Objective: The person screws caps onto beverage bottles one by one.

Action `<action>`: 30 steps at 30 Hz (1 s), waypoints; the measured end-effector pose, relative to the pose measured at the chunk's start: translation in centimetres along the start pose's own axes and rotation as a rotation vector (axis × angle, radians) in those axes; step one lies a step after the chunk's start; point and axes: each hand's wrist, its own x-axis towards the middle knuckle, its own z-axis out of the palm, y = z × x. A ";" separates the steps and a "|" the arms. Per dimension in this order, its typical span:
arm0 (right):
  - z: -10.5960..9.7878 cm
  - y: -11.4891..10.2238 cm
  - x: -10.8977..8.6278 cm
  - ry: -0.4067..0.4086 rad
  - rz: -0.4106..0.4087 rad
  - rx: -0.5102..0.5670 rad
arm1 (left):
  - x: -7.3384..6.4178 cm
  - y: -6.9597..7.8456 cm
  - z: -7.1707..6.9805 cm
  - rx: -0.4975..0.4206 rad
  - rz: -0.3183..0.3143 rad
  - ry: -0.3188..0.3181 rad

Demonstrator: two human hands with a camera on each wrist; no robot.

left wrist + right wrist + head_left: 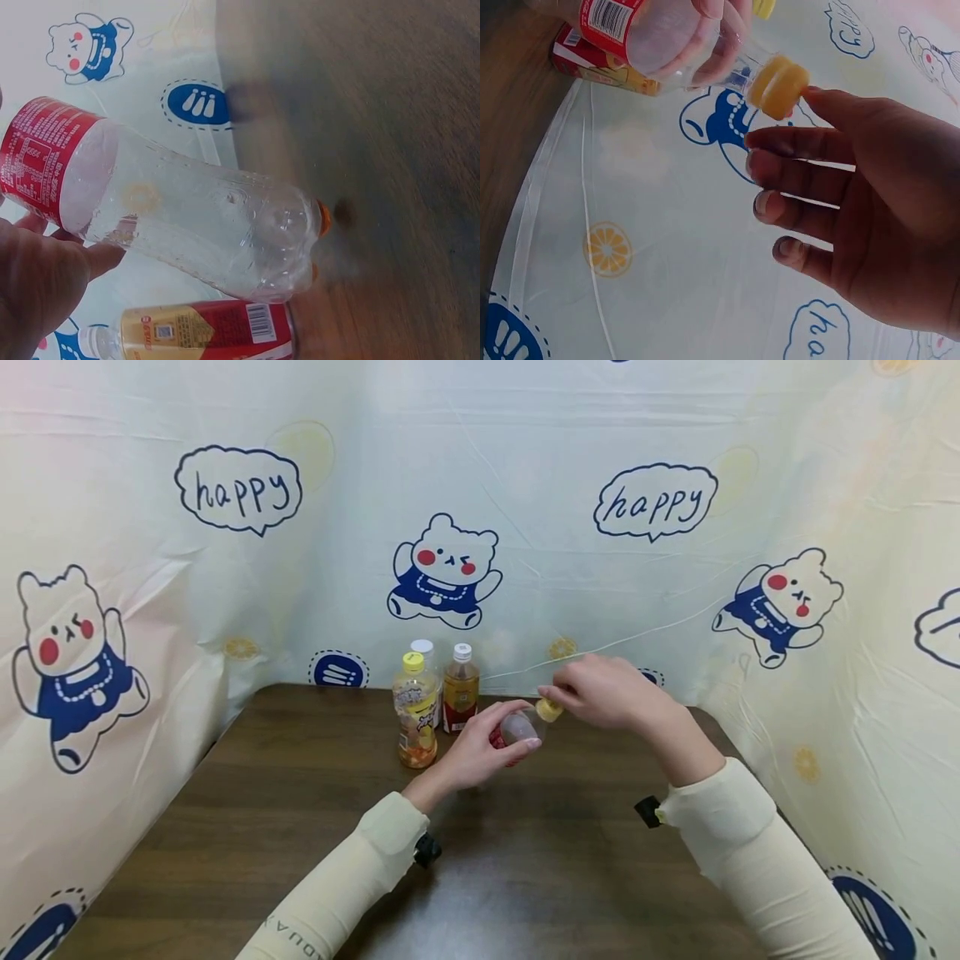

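My left hand [480, 745] grips a clear plastic bottle [187, 214] with a red label [49, 161], fingers and thumb around its upper part. The bottle is tilted, with its neck toward the right hand. A yellow cap [779, 87] sits on its mouth. My right hand [885, 187] is at the cap, thumb tip touching its edge. In the right wrist view its other fingers are loosely bent, and a gap shows between the index finger and the cap. No liquid is visible in the clear part of the bottle.
Left of the hands, a yellow-capped bottle [416, 714] stands near the back of the brown table [300, 835]. Beside it are a white-capped bottle with a red and gold label [461, 693] and another white-capped bottle [422, 647], partly hidden. A printed curtain [525, 468] surrounds the table.
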 end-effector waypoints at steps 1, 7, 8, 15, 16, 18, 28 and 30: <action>-0.1 0.0 -0.1 0.005 0.003 -0.002 | 0.0 0.0 0.0 0.001 -0.002 0.001; -0.5 0.2 -0.6 -0.067 -0.085 0.154 | -0.1 -0.1 0.0 0.001 -0.023 0.017; -0.6 0.2 -0.7 -0.089 -0.106 0.183 | -0.1 -0.1 -0.1 0.000 -0.021 0.019; -0.3 0.1 -0.5 -0.123 -0.170 0.252 | 0.0 -0.2 -0.2 -0.009 -0.017 0.011; -0.3 0.2 -0.5 -0.116 -0.172 0.247 | -0.1 -0.2 -0.2 -0.010 -0.016 0.010; -0.2 0.2 -0.3 -0.099 -0.169 0.234 | 0.0 -0.2 -0.2 -0.010 -0.012 0.010; 0.4 -0.4 -0.2 -0.027 -0.062 0.141 | -0.1 -0.2 -0.1 -0.011 0.006 0.018; 0.4 -0.5 -0.3 -0.004 -0.041 0.102 | -0.2 -0.2 0.0 -0.013 0.007 0.007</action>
